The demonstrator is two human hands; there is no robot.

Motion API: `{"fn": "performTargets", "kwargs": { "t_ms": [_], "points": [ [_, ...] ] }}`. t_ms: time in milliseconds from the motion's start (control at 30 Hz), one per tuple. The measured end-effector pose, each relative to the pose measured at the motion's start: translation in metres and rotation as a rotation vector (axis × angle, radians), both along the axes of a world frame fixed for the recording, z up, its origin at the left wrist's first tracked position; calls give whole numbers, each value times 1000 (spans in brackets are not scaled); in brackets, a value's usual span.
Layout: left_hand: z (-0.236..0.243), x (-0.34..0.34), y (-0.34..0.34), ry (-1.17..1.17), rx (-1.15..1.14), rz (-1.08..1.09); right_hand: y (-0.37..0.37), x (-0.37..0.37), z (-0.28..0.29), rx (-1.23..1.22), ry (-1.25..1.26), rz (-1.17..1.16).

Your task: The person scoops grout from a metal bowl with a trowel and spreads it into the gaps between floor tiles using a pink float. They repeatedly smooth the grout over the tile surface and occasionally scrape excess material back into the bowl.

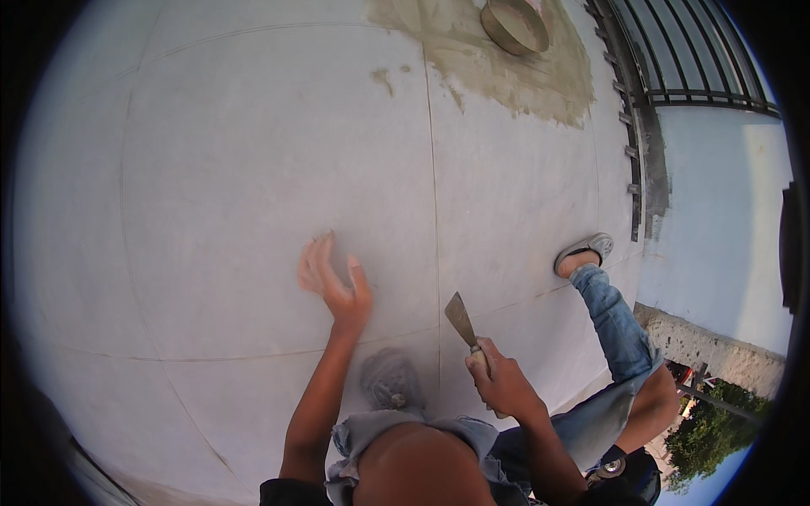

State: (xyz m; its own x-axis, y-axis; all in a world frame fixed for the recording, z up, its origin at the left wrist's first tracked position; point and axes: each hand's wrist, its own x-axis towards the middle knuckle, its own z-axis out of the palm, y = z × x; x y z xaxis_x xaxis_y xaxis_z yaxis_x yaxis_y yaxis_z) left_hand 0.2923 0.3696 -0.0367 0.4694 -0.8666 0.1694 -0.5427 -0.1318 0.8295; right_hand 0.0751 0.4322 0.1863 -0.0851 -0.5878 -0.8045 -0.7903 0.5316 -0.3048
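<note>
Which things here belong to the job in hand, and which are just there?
Apparently in use: scraper in the right hand; probably also the round pan, tan smear and tiled floor.

Just around: black railing, pale wall, green foliage.

Faded blue denim jeans [604, 312] cover the legs, washed paler in streaks and wrinkled along the shin. Both knees show bare through wide rips — the tear at the nearer, rounded knee [422, 472] is edged with frayed, whitish-blue cloth. A grey, closed-toe slip-on shoe [601, 244] with a dark inner edge leaves the right ankle bare; the grey left shoe [392, 379] is blurred. A black fabric sleeve [291, 492] ends above the bare left forearm [319, 405].
</note>
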Motion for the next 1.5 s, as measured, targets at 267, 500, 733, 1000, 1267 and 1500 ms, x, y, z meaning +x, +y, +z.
{"fn": "performTargets", "kwargs": {
  "t_ms": [267, 500, 733, 1000, 1267, 1500],
  "points": [
    [-3, -8, -12, -4, -4, 17, -310, 40, -99, -559, -133, -96],
    [-1, -3, -6, -42, 13, 72, -399, 60, -123, -611, -164, -39],
    [4, -6, -4, -1, 39, 52, -390, 59, -127, -617, -137, -14],
    [9, -7, -16, -17, 27, 1, -301, 56, -124, -520, 27, 21],
    [7, -4, -13, 73, 21, 50, 8, 7, -82, -291, 42, 59],
    [-1, -4, -18, 4, -2, 26, -9, -1, -25, -269, -45, -33]
  ]
}}
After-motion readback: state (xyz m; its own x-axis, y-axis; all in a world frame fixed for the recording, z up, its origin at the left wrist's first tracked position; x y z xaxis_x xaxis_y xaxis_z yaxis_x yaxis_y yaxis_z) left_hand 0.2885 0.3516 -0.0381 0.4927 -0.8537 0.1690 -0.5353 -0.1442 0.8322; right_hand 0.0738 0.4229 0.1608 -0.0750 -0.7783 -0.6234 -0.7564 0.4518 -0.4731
